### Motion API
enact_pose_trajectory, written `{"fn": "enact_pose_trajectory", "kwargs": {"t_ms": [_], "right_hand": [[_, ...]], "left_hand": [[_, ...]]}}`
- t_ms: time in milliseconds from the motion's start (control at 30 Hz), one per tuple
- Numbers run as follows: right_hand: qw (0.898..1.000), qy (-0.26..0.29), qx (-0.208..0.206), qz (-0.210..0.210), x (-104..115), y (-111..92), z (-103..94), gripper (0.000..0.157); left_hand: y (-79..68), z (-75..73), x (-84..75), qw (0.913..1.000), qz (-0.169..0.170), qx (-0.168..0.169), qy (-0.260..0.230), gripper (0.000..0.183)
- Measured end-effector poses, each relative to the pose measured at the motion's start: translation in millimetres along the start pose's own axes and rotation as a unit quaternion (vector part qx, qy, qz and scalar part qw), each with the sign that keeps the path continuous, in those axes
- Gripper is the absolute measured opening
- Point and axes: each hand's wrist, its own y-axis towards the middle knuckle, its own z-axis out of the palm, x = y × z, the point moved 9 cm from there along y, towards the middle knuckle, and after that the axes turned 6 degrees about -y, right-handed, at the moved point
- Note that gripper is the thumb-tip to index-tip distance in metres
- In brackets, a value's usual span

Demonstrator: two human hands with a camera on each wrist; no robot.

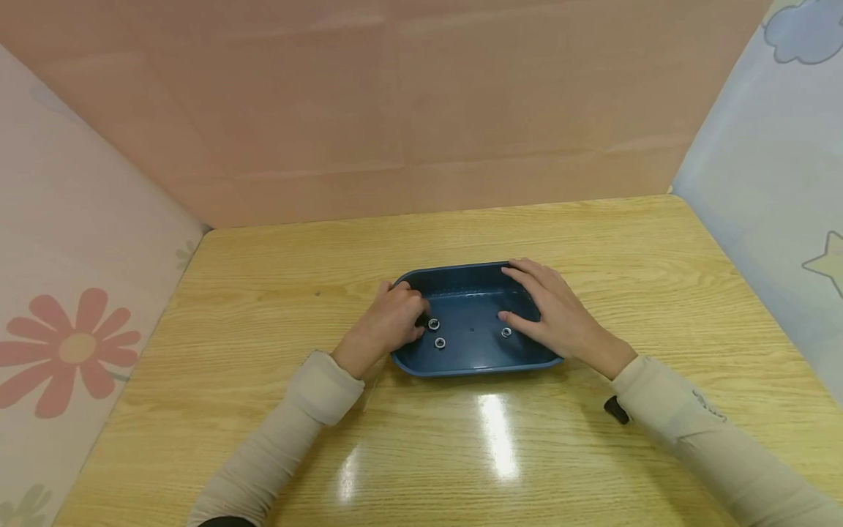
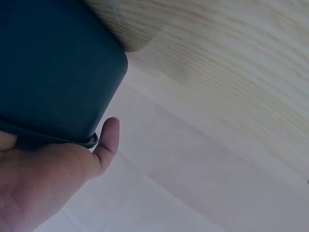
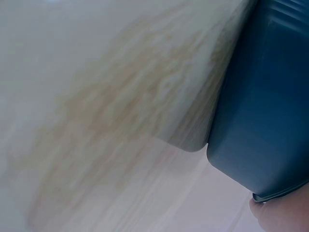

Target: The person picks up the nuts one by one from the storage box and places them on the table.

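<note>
A dark blue tray (image 1: pixel 470 351) lies on the wooden table, with three small silver nuts (image 1: pixel 440 342) on its floor, two at the left and one at the right. My left hand (image 1: pixel 391 318) reaches over the tray's left end, fingers curled and pinching a small black piece (image 1: pixel 421 320) beside the nuts. In the left wrist view, one finger (image 2: pixel 110 137) stands outside the rim. At the right end, my right hand (image 1: pixel 560 315) rests over the rim, fingers spread toward the far corner and thumb inside near the right nut.
The table (image 1: pixel 296 285) has a pinkish-brown sheet (image 1: pixel 408 110) behind it. Patterned panels stand at the left, with a red flower (image 1: pixel 77 348), and at the right, with a star (image 1: pixel 828 263). Light reflects off the table in front of the tray.
</note>
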Motion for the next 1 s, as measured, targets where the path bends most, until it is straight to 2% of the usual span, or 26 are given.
{"fn": "enact_pose_trajectory", "kwargs": {"t_ms": [667,800,1000], "right_hand": [[1.0,0.0,0.003,-0.001,-0.7,0.7,0.4,0.074],[1.0,-0.001,0.003,-0.001,-0.8,0.4,0.7,0.075],[1.0,0.002,0.003,0.0,-0.8,-0.4,1.1,0.075]], "left_hand": [[0.1,-2.8,-0.2,0.9999,0.01,-0.012,-0.003,0.022],[-1.8,-4.5,-0.5,0.9994,0.017,-0.026,-0.012,0.019],[-5.8,-11.8,-2.0,0.9962,0.041,-0.075,-0.02,0.016]]}}
